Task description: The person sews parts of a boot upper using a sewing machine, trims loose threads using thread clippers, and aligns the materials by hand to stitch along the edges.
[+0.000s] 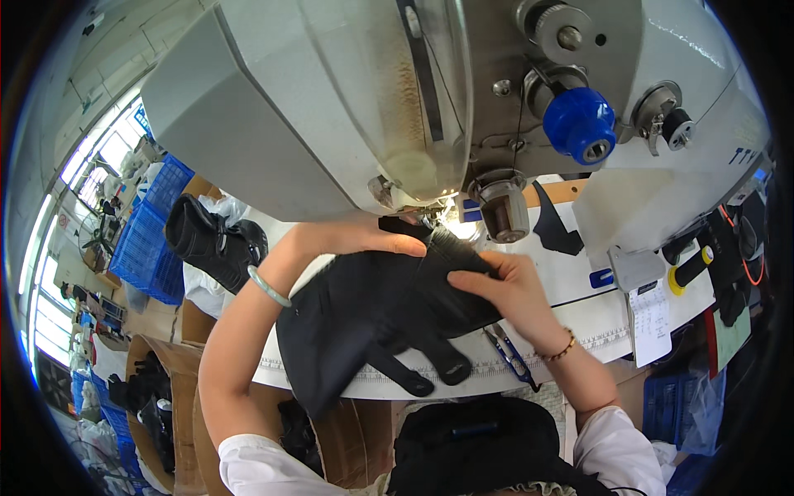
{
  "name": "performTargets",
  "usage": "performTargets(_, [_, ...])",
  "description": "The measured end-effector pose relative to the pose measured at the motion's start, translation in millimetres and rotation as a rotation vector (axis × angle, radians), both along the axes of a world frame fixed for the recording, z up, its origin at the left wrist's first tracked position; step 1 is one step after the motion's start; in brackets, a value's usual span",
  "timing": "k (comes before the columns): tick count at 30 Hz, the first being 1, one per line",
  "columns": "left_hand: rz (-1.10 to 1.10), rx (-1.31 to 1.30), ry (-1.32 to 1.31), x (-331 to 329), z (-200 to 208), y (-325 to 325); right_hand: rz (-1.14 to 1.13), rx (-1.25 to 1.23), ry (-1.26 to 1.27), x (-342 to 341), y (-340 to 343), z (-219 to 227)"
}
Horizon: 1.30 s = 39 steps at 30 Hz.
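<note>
A black shoe upper (356,306) with two rounded straps lies under the head of a white sewing machine (306,107). My left hand (360,237) is closed on its far edge near the lit needle area, thumb pointing right; its other fingers are partly hidden. On the upper's right side, my right hand (514,289) pinches it with the thumb on top and the fingertips curled out of sight. The straps and lower left corner hang toward me, over the table's front edge. The needle tip itself cannot be made out.
Blue-handled thread snips (513,355) lie right of the straps. A black boot (207,236) stands at the left. At the right are a notepad (651,322), a thread spool (691,271) and a black cut piece (554,225). Blue crates (153,240) and cardboard boxes (198,413) flank the table.
</note>
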<state>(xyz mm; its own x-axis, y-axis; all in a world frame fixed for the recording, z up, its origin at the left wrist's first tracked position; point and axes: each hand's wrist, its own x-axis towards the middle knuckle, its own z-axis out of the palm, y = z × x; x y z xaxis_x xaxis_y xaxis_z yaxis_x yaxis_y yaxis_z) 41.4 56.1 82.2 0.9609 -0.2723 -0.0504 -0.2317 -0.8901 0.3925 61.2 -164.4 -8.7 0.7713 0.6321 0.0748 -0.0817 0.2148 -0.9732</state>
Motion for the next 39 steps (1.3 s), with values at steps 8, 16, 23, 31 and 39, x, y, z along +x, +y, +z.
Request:
performTargets(8, [0.21, -0.482, 0.195, -20, -18, -14, 0.188, -0.127, -0.076, 47, -18, 20])
performTargets(16, [0.2, -0.549, 0.154, -15, -25, -13, 0.223, -0.208, -0.145, 53, -20, 29])
performTargets(23, [0.251, -0.524, 0.071, -18, -25, -18, 0.155, -0.358, -0.144, 59, -18, 32])
performTargets(31, [0.196, -0.47, 0.127, -22, -19, -19, 0.115, -0.281, -0.37, 60, -15, 27])
performTargets(39, [0.143, -0.525, 0.013, -21, -30, -17, 0.103, -0.143, -0.253, 62, -13, 20])
